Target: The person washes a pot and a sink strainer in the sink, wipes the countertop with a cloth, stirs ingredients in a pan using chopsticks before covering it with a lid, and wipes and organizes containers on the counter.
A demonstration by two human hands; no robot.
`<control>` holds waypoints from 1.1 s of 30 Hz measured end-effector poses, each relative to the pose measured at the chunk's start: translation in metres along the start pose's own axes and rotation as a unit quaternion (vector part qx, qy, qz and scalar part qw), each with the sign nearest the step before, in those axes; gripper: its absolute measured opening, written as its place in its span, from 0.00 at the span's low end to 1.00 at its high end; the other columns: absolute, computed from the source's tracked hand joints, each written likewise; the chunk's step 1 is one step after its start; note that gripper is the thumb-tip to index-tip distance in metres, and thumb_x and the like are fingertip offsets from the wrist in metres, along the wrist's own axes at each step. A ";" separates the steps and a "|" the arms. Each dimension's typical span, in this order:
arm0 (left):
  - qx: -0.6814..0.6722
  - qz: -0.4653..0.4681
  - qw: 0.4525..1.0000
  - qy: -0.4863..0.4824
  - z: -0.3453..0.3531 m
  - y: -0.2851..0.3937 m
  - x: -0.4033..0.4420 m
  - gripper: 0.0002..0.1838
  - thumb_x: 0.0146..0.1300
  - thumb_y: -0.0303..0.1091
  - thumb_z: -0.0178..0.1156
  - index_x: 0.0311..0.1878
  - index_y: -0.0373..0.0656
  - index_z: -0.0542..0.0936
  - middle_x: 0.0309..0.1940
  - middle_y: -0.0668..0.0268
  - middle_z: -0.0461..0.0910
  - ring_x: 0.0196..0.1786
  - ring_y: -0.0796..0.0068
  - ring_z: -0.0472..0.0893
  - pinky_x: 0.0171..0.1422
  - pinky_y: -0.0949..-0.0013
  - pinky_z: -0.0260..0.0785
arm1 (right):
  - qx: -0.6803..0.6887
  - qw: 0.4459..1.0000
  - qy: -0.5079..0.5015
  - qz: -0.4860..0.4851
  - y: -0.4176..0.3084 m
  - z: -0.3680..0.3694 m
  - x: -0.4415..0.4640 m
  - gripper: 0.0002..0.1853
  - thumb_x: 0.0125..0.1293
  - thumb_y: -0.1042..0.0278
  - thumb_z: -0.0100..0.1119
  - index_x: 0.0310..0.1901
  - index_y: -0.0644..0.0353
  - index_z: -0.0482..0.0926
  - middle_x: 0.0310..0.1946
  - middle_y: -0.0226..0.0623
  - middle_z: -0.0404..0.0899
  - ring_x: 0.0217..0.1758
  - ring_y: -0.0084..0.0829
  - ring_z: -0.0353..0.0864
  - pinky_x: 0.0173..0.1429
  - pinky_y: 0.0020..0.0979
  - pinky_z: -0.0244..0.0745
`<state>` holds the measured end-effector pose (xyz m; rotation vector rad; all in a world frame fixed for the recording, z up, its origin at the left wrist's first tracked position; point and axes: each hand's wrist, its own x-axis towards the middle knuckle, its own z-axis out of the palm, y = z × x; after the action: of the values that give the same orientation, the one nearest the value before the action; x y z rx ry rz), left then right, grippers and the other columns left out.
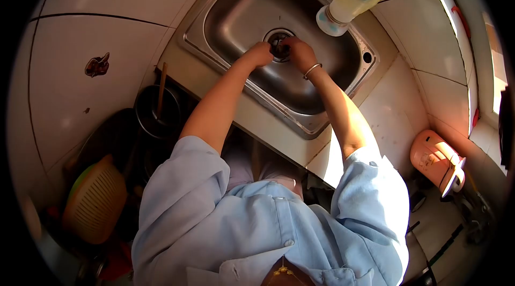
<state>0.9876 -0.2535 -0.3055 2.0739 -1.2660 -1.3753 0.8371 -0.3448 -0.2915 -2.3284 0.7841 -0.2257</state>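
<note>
Head view: left hand point(261, 54) and right hand point(301, 54) at sink drain point(275, 42) (bracelet point(312, 71) on the latter). Dark there; cannot tell whether either grips anything.

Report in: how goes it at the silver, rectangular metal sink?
Bare left hand at round, metal-rimmed drain; bare right hand, fingers over it. Grips unclear. In the way: hands partly hide drain.
</note>
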 end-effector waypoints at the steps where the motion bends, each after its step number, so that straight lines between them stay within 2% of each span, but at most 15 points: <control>1: -0.081 0.020 0.996 -0.019 0.006 0.010 -0.005 0.13 0.56 0.29 0.55 0.44 0.36 0.82 0.40 0.53 0.82 0.46 0.60 0.80 0.50 0.65 0.69 | 0.009 1.000 0.004 0.027 0.004 0.002 -0.004 0.16 0.52 0.78 0.54 0.44 0.57 0.81 0.44 0.44 0.80 0.49 0.46 0.78 0.53 0.41 0.73; 2: -0.094 0.017 0.995 -0.035 0.009 0.020 -0.006 0.13 0.56 0.29 0.55 0.43 0.35 0.82 0.37 0.52 0.83 0.43 0.58 0.81 0.47 0.64 0.70 | 0.018 0.998 0.009 0.053 0.010 0.004 -0.006 0.16 0.52 0.78 0.54 0.44 0.57 0.81 0.44 0.44 0.79 0.49 0.47 0.78 0.53 0.41 0.73; 5: -0.072 -0.011 0.992 0.107 -0.008 0.018 -0.003 0.14 0.57 0.29 0.54 0.44 0.34 0.81 0.38 0.52 0.82 0.44 0.60 0.81 0.48 0.63 0.70 | -0.009 0.996 -0.003 0.083 0.011 -0.001 -0.006 0.18 0.52 0.79 0.55 0.46 0.57 0.80 0.48 0.43 0.78 0.51 0.48 0.77 0.55 0.42 0.72; 6: 0.031 -0.071 0.995 0.056 -0.016 0.010 0.000 0.14 0.57 0.27 0.53 0.44 0.34 0.81 0.39 0.51 0.82 0.45 0.60 0.81 0.47 0.63 0.70 | -0.026 0.996 -0.012 0.085 0.011 -0.001 -0.006 0.19 0.51 0.79 0.55 0.48 0.57 0.79 0.50 0.43 0.77 0.52 0.48 0.76 0.56 0.42 0.72; 9: 0.046 -0.077 0.996 -0.004 -0.012 0.001 0.002 0.15 0.56 0.26 0.52 0.45 0.34 0.81 0.42 0.51 0.82 0.47 0.61 0.81 0.49 0.63 0.70 | -0.013 0.997 0.079 0.016 0.015 0.012 0.008 0.22 0.50 0.80 0.56 0.51 0.57 0.77 0.54 0.44 0.74 0.54 0.49 0.75 0.56 0.42 0.72; 10: -0.141 -0.056 0.988 0.035 -0.008 0.015 -0.010 0.15 0.56 0.26 0.51 0.45 0.35 0.81 0.43 0.53 0.82 0.48 0.62 0.80 0.51 0.63 0.69 | -0.025 0.995 0.092 0.000 0.013 0.014 0.018 0.23 0.52 0.80 0.54 0.52 0.57 0.77 0.55 0.45 0.73 0.55 0.48 0.74 0.57 0.41 0.71; 12: -0.136 -0.059 0.989 0.018 -0.020 0.037 -0.011 0.16 0.56 0.25 0.51 0.46 0.35 0.81 0.43 0.54 0.82 0.48 0.62 0.79 0.52 0.63 0.69 | -0.048 0.992 0.115 -0.034 0.008 0.018 0.040 0.23 0.55 0.80 0.49 0.55 0.56 0.75 0.58 0.46 0.72 0.58 0.46 0.73 0.59 0.38 0.70; 14: -0.136 -0.051 0.989 0.040 -0.018 0.028 -0.003 0.16 0.54 0.23 0.50 0.45 0.36 0.82 0.40 0.57 0.82 0.44 0.65 0.79 0.51 0.65 0.70 | -0.089 0.989 0.078 -0.087 0.010 0.012 0.053 0.23 0.54 0.82 0.48 0.53 0.57 0.77 0.56 0.46 0.74 0.57 0.46 0.75 0.60 0.37 0.70; 15: -0.122 -0.050 0.991 -0.007 -0.018 0.024 -0.006 0.16 0.54 0.22 0.49 0.44 0.36 0.82 0.39 0.58 0.82 0.43 0.67 0.80 0.50 0.66 0.70 | -0.108 0.986 0.060 -0.110 0.008 0.009 0.055 0.23 0.53 0.82 0.48 0.52 0.58 0.78 0.56 0.46 0.75 0.56 0.45 0.75 0.60 0.37 0.70; 18: -0.036 -0.009 0.985 -0.166 -0.006 0.015 -0.008 0.15 0.51 0.21 0.49 0.38 0.36 0.84 0.34 0.59 0.83 0.40 0.72 0.80 0.46 0.70 0.72 | -0.104 0.978 -0.181 -0.009 -0.016 -0.025 0.036 0.21 0.51 0.83 0.49 0.48 0.59 0.80 0.51 0.46 0.79 0.53 0.44 0.79 0.58 0.36 0.72; 21: 0.052 0.022 0.969 -0.240 0.014 0.017 -0.005 0.14 0.52 0.22 0.50 0.38 0.37 0.84 0.34 0.60 0.84 0.39 0.70 0.81 0.45 0.69 0.72 | 0.005 0.964 -0.262 0.044 0.002 -0.019 0.009 0.16 0.53 0.81 0.51 0.44 0.59 0.82 0.45 0.43 0.82 0.48 0.44 0.81 0.53 0.36 0.75; 24: -0.057 -0.011 0.998 -0.038 0.004 0.023 -0.003 0.13 0.53 0.23 0.52 0.39 0.37 0.84 0.34 0.60 0.83 0.40 0.69 0.80 0.45 0.69 0.71 | 0.092 0.983 -0.157 0.013 0.019 -0.002 -0.002 0.12 0.56 0.73 0.53 0.41 0.54 0.83 0.40 0.44 0.81 0.47 0.44 0.80 0.50 0.40 0.75; 27: -0.083 0.002 0.989 0.121 -0.007 0.002 0.009 0.12 0.56 0.25 0.54 0.40 0.38 0.83 0.36 0.57 0.83 0.43 0.67 0.80 0.47 0.67 0.71 | 0.020 1.000 0.011 -0.004 0.017 0.004 0.012 0.11 0.56 0.72 0.54 0.40 0.53 0.82 0.41 0.44 0.80 0.46 0.45 0.79 0.49 0.41 0.75; 30: -0.085 -0.040 0.977 0.194 -0.017 -0.009 0.007 0.12 0.56 0.25 0.54 0.42 0.37 0.83 0.37 0.56 0.83 0.44 0.65 0.81 0.48 0.66 0.71 | -0.075 0.997 -0.011 -0.016 0.002 0.015 0.015 0.10 0.55 0.72 0.56 0.39 0.55 0.81 0.41 0.45 0.79 0.45 0.47 0.78 0.48 0.43 0.74; 33: -0.081 -0.016 0.978 0.191 -0.015 -0.014 0.003 0.12 0.56 0.25 0.55 0.42 0.37 0.82 0.37 0.56 0.83 0.44 0.63 0.81 0.49 0.65 0.71 | -0.085 0.989 0.120 -0.028 0.002 0.029 0.016 0.11 0.56 0.70 0.57 0.41 0.58 0.81 0.42 0.45 0.79 0.45 0.48 0.77 0.47 0.44 0.74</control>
<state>1.0082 -0.2510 -0.3098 2.1203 -0.9328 -0.9874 0.8588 -0.3400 -0.3159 -2.5167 0.8854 -0.4872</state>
